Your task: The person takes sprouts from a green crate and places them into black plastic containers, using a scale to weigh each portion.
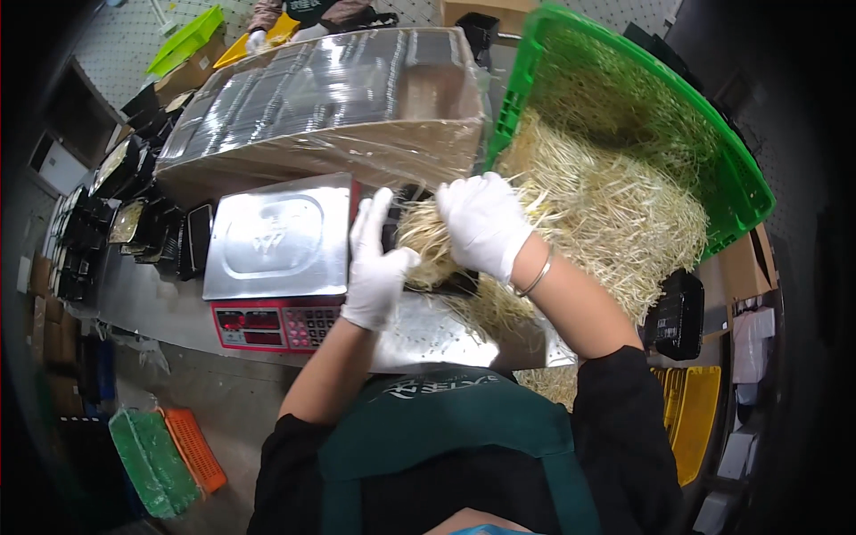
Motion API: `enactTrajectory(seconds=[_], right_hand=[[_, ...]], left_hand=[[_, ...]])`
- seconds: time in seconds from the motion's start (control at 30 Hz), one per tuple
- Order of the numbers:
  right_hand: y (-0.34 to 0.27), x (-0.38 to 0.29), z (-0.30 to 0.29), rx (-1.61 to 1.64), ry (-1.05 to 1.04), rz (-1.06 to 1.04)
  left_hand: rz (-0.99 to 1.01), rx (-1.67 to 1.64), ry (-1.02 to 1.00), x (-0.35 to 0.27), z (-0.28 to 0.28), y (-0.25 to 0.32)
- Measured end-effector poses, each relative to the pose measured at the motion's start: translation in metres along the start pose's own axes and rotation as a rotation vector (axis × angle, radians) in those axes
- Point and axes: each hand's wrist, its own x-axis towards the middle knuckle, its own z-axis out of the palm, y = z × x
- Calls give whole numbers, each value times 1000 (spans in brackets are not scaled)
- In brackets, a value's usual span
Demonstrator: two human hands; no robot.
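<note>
My left hand (378, 264), in a white glove, is at the left side of a black plastic tray (459, 284). Its fingers point away from me, apart from the thumb, which touches the bean sprouts (425, 241) heaped in the tray. My right hand (483, 224), gloved too, is closed over the right part of that heap, with strands showing around the fingers. Most of the tray is hidden by sprouts and hands. To the left stands a digital scale (274, 244) with a bare steel platform and a red front panel.
A green crate (739, 194) tips towards me, spilling a large pile of sprouts (602, 214). Behind the scale, a carton (321, 150) holds stacked clear plastic lids (301, 87). Filled black trays (134, 221) stand at left. Another person's gloved hand (256, 41) is at a yellow crate (277, 33).
</note>
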Motion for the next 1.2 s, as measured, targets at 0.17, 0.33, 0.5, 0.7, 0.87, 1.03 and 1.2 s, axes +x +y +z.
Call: enactTrajectory(seconds=[0.17,0.33,0.5,0.7,0.87,1.03,1.2], right_hand=[[-67,50,36,446,319,-131],[-134,99,57,519,66,-79],[-167,122,78,306,-17,-78],[-129,129,32,235,-397,-164],[-58,87,37,202,-219,-121],[-68,90,30,35,-314,-136],[-30,69,8,458,-69,-149]], left_hand=[[-167,-644,77,-12,-61,34],[-225,-590,132,-10,-146,-9],[-106,-5,118,25,-181,-10],[402,760,-173,38,-158,3],[247,1036,-351,36,-153,3],[148,1059,-501,44,-159,6],[375,996,-306,39,-171,21]])
